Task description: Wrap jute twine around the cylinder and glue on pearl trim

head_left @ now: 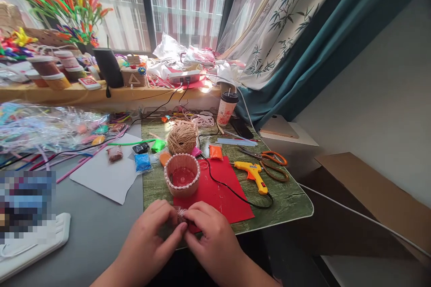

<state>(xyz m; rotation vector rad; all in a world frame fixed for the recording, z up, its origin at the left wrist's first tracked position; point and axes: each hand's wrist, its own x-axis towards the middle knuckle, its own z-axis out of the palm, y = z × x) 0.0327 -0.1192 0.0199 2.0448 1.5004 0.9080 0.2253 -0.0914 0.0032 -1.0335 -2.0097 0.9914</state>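
Both of my hands meet at the front edge of the green mat, fingers pinched on a small clear plastic packet (182, 216) with something brownish inside. My left hand (153, 233) grips its left side, and my right hand (210, 231) its right side. The fingers cover much of the packet. Just beyond them stands a round pink-tan pot (182, 190) rimmed with white beads. It rests partly on a red sheet (229, 193). Behind the pot sits a ball of twine (182, 137). Small packets in orange (216, 152), blue (142, 162) and green (158, 145) lie around it.
A yellow glue gun (252, 172) lies on the right, its black cord crossing the red sheet. Beyond it are orange-handled scissors (274, 158). A lidded paper cup (226, 108) stands at the back. White paper (107, 175) lies left, and a power strip (37, 244) at lower left.
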